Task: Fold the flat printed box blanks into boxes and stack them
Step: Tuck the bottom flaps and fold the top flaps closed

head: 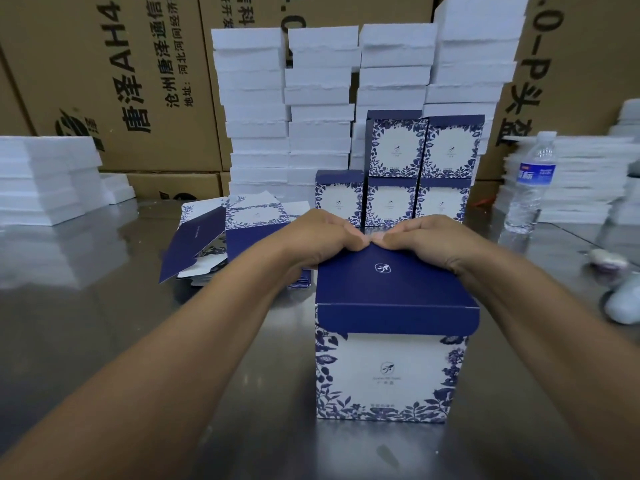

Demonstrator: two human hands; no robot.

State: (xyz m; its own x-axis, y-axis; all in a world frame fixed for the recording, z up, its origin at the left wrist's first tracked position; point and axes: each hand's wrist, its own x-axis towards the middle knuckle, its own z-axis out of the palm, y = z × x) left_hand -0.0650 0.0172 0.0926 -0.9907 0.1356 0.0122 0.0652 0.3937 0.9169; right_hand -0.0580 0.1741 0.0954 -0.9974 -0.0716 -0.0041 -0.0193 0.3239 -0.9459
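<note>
Your forearms reach in from the near edge of the counter (104,341) to the box (391,358) standing upright in the middle of it, its printed face toward you. Your left hand (318,233) and right hand (433,237) both rest on the far edge of its navy lid (391,282), fingers (349,233) curled and pressed together, the two hands meeting at the middle; that looks like you are pushing the lid's back fold down evenly, while its front flap hangs untucked over the face. Flat blanks (221,237) lie in a loose pile to the left, within easy reach of your left hand. Finished boxes (419,171) are stacked two high just beyond, so each new one needs only a short push. Behind stand white foam stacks (287,109) and brown cartons (114,81); a water bottle (530,181) sits toward the right edge of the shiny steel surface.
</note>
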